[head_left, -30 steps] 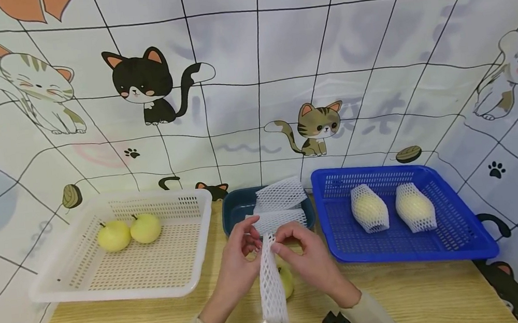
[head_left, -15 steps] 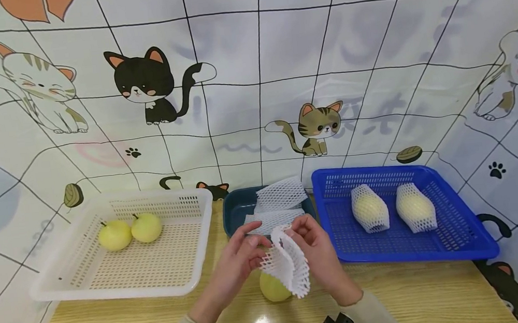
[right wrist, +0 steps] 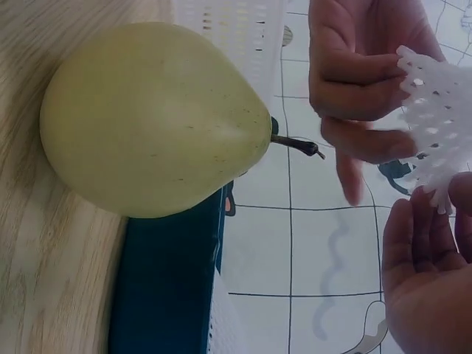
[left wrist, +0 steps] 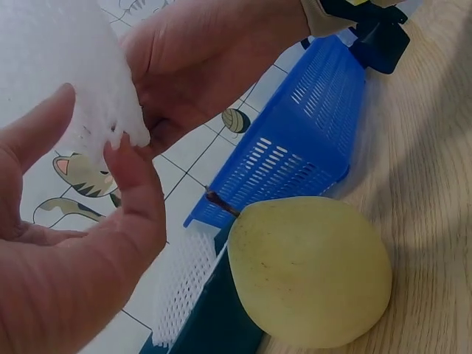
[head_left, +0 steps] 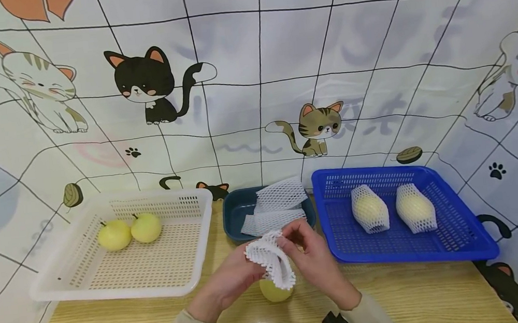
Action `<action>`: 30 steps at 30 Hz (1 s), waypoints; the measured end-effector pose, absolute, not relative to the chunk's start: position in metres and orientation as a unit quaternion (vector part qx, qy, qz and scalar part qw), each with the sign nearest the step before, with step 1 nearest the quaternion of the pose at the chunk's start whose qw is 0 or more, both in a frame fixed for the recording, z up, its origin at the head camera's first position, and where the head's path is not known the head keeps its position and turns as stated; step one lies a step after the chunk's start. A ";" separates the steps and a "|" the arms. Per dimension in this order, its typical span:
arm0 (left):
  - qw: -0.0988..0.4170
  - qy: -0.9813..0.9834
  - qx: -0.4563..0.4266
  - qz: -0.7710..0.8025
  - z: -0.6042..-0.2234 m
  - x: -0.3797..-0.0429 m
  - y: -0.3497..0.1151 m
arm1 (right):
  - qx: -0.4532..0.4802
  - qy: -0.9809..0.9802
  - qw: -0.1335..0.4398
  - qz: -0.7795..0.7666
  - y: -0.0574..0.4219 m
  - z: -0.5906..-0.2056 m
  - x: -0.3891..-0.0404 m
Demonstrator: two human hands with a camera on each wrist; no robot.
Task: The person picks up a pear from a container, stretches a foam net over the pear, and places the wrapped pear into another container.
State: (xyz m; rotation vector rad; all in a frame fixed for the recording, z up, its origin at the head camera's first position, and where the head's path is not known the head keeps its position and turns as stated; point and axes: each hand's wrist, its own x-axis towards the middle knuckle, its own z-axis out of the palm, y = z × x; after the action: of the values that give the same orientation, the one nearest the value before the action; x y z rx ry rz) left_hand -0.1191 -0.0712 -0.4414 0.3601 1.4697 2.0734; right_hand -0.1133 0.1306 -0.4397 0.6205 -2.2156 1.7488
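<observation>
A white foam net sleeve [head_left: 267, 251] is held between both hands, its mouth spread wide. My left hand [head_left: 233, 278] grips it from the left, partly hidden behind the mesh in the head view; the left wrist view shows thumb and a curled finger at its edge. With thumb and fingertips, my right hand [head_left: 313, 263] pinches the sleeve's other side. Below them a yellow-green pear [head_left: 275, 291] stands on the table, stem up, partly covered by the sleeve in the head view. Both wrist views show the pear [left wrist: 310, 273] bare and apart from the hands.
On the left, a white basket [head_left: 145, 292] holds two pears [head_left: 115, 235]. Behind the hands, a dark teal bin [head_left: 236, 213] contains more foam nets [head_left: 281, 194]. A blue basket [head_left: 404, 256] on the right holds two net-covered pears [head_left: 369, 209]. A cat-patterned sheet [head_left: 235, 106] rises behind.
The sleeve hung long and narrow, then was bunched up and opened out. It has since shifted slightly left, over the left hand's fingers. The pear on the table is now less covered.
</observation>
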 end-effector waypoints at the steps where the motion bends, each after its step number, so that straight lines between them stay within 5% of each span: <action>1: 0.281 0.551 0.140 0.773 -0.442 -0.119 -0.071 | 0.216 -0.764 0.127 0.594 0.130 -0.439 -0.113; 13: 0.235 0.590 0.118 0.764 -0.447 -0.120 -0.072 | 0.165 -0.679 0.058 0.713 0.138 -0.444 -0.108; 24: 0.150 0.634 0.105 0.751 -0.449 -0.120 -0.070 | 0.082 -0.624 -0.172 0.758 0.143 -0.444 -0.110; 30: 0.166 0.619 0.130 0.756 -0.450 -0.118 -0.071 | 0.085 -0.644 -0.202 0.733 0.148 -0.446 -0.109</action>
State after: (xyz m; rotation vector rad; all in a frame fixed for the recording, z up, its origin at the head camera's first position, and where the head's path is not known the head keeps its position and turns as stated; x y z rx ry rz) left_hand -0.1180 -0.0712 -0.4503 0.3692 1.7636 2.1528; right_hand -0.1091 0.1481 -0.4457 0.3081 -2.3339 2.6559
